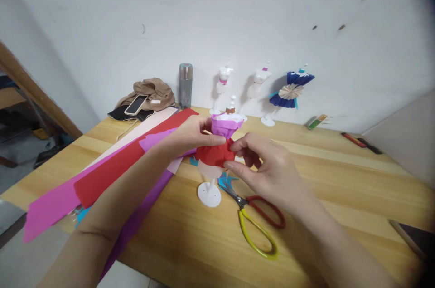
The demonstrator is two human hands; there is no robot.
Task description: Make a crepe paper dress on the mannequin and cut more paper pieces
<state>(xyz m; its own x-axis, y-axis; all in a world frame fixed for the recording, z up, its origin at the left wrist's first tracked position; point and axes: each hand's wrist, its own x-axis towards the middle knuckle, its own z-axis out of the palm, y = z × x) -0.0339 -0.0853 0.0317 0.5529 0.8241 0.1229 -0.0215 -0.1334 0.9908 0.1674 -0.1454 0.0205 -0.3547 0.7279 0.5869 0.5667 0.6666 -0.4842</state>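
A small white mannequin stand [209, 194] rises from the wooden table [340, 179], dressed in a purple paper top [225, 125] and a red paper skirt [215, 154]. My left hand [190, 136] pinches the red paper at the figure's waist from the left. My right hand [267, 165] presses fingers closed on the red skirt from the right. Both hands wrap the paper around the figure.
Scissors [258, 220] with red and yellow handles lie just right of the stand. Long red, pink and purple paper sheets [108, 170] spread to the left. Three other mannequins [258, 88], a grey bottle [185, 85], a phone [135, 104] on cloth and pens stand at the back.
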